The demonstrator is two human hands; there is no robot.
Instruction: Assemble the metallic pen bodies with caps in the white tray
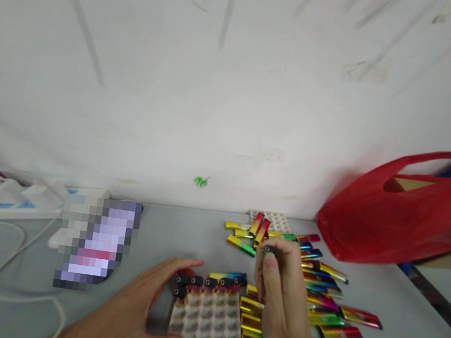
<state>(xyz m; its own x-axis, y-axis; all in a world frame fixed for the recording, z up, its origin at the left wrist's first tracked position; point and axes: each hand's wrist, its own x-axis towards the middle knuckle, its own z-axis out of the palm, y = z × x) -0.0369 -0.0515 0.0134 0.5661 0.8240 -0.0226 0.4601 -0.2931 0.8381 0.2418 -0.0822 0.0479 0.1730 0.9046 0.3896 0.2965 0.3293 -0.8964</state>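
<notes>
A pale tray with rows of square pockets [206, 318] lies in front of me. Several black-tipped vapes [210, 283] stand upright along its far row, with one more in the second row at the left. My left hand [144, 297] spans the tray's left side, thumb at the near corner and fingers at the far one. Just right of and above the tray, my right hand [281, 294] is closed around another vape [271, 250]; only its black tip shows past the thumb. Many shiny, colour-graded vapes [338, 335] lie loose beneath and beyond my right hand.
At the back, a second pocketed tray [280, 222] sits behind a small heap of vapes [259, 231]. A red plastic bag [395, 215] stands at the right. On the left are a phone [102, 241], a white power strip [7, 200] and loose white cables [18, 299].
</notes>
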